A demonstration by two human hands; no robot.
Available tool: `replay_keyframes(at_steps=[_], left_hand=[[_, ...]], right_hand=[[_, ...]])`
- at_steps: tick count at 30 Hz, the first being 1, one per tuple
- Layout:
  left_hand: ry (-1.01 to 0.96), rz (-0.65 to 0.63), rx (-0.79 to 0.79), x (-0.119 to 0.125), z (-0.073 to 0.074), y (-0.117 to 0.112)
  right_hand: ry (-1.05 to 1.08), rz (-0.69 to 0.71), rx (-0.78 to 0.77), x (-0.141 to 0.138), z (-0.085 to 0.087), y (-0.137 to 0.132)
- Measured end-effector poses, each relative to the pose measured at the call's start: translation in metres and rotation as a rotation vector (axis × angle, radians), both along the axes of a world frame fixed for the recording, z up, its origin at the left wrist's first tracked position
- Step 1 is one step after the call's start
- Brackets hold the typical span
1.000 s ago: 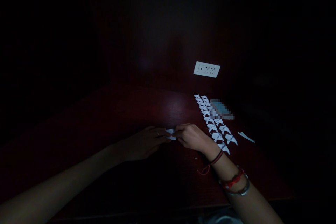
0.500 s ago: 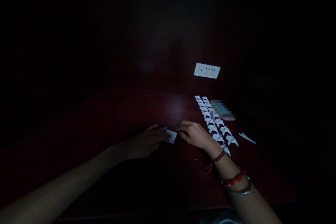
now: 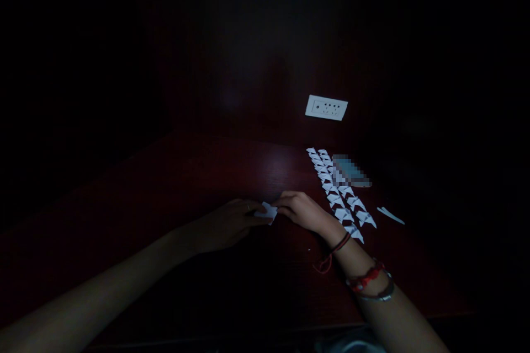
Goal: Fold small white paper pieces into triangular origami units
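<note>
A small piece of white folded paper (image 3: 270, 212) lies on the dark red table between my two hands. My left hand (image 3: 236, 223) comes in from the left with its thumb and index finger on the paper, holding its left side. From the right, my right hand (image 3: 300, 210) has its fingers drawn together at the paper's right edge, gripping it there. The fingertips hide part of the paper, and dim light obscures the folds. Right of my right hand stand two rows of several folded white paper pieces (image 3: 331, 187), partly behind my wrist.
A blurred-out phone-like object (image 3: 351, 171) lies beside the rows. Thin white paper strips (image 3: 390, 215) rest farther right. A white socket panel (image 3: 326, 107) is on the back wall. A tiny white scrap (image 3: 308, 250) sits on the table (image 3: 232, 160) near my right wrist.
My right fingers have moved slightly left onto the paper's edge. My left thumb and index finger have spread farther over the paper, whose visible outline has changed.
</note>
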State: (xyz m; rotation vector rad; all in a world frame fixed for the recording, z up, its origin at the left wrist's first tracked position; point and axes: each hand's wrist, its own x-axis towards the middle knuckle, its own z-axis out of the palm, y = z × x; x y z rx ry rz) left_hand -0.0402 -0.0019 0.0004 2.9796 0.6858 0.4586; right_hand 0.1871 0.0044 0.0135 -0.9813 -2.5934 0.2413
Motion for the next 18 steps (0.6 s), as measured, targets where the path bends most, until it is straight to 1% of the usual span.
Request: replay_keyframes(at_steps=[5, 9, 14, 18], left_hand=[[0.055, -0.07, 0.009, -0.005, 0.006, -0.005], [0.066, -0.06, 0.019, -0.006, 0.007, -0.01], [0.034, -0.032, 0.015, -0.001, 0.009, -0.013], [0.036, -0.041, -0.001, -0.002, 0.007, -0.012]], right_hand=[[0.018, 0.023, 0.004, 0.002, -0.002, 0.002], [0.022, 0.037, 0.018, 0.003, -0.003, 0.003], [0.027, 0.025, 0.009, 0.002, -0.001, 0.001], [0.055, 0.026, -0.011, 0.002, 0.002, -0.001]])
